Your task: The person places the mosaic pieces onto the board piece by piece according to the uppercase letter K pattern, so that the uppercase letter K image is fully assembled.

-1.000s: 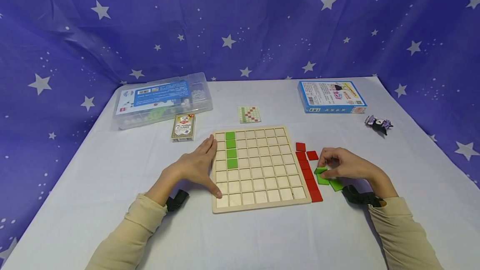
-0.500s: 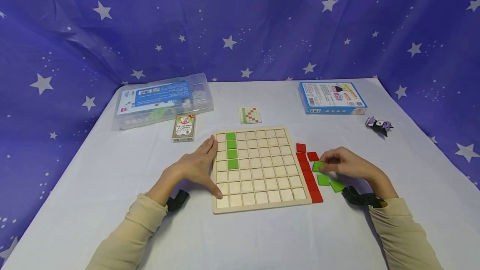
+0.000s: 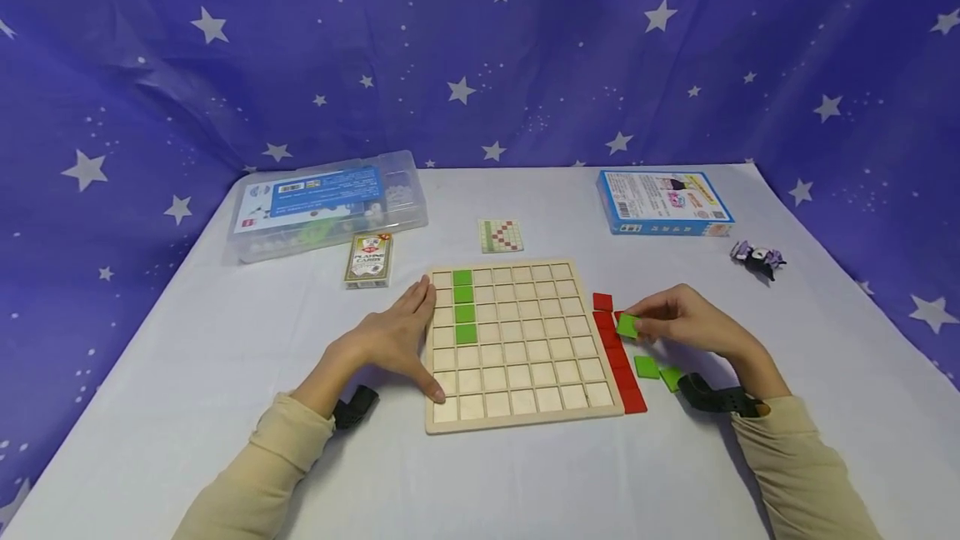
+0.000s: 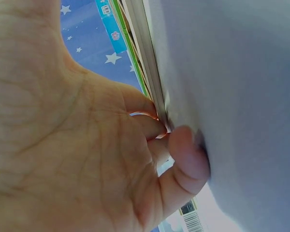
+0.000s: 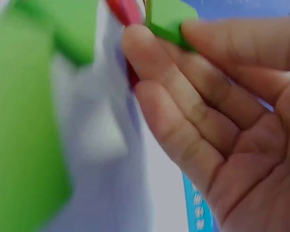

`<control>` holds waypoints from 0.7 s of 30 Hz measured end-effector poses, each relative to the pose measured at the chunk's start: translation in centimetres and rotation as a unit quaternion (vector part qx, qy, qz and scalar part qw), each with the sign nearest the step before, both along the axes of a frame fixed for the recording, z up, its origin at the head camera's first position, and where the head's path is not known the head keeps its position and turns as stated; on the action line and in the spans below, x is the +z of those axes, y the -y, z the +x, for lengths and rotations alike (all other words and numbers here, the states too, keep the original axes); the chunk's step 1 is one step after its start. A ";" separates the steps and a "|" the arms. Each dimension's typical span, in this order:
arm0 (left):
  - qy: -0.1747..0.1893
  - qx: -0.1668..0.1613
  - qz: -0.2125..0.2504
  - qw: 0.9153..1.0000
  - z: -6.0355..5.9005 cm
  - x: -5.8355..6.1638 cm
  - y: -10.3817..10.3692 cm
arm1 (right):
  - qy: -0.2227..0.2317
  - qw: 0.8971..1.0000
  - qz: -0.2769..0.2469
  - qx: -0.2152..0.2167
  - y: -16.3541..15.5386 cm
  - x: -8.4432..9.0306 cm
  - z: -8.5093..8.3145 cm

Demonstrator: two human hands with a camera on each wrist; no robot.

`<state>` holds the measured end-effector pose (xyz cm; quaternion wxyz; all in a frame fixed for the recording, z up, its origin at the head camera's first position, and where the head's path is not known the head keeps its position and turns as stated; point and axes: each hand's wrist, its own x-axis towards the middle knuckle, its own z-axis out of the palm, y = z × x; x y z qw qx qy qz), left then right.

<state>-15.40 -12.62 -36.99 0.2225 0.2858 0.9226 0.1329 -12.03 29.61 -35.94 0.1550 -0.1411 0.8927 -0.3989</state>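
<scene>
A wooden grid board lies in the middle of the white table, with a column of green tiles set in its second column. My left hand rests flat against the board's left edge, fingers straight. My right hand pinches a green tile just above the table, right of the board. Two more green tiles lie below it. A row of red tiles runs along the board's right edge.
A clear plastic box and a pack of playing cards lie at the back left. A small pattern card sits behind the board. A blue box and a small dark toy figure are at the back right.
My right hand has picked one green tile out of the loose group and lifted it up and left toward the board. The left hand has stayed in place.
</scene>
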 end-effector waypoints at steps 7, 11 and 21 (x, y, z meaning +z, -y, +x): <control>0.002 0.001 -0.005 1.000 0.0 0.0 0.1 | -0.012 1.000 -0.024 -0.001 4.9 0.7 -1.3; 0.002 0.000 -0.011 1.000 -0.1 0.1 0.0 | -0.026 0.998 -0.044 0.033 9.5 0.6 -2.2; 0.001 0.006 -0.020 1.000 -0.1 0.0 -0.2 | -0.045 0.994 -0.020 0.098 19.3 0.0 -3.0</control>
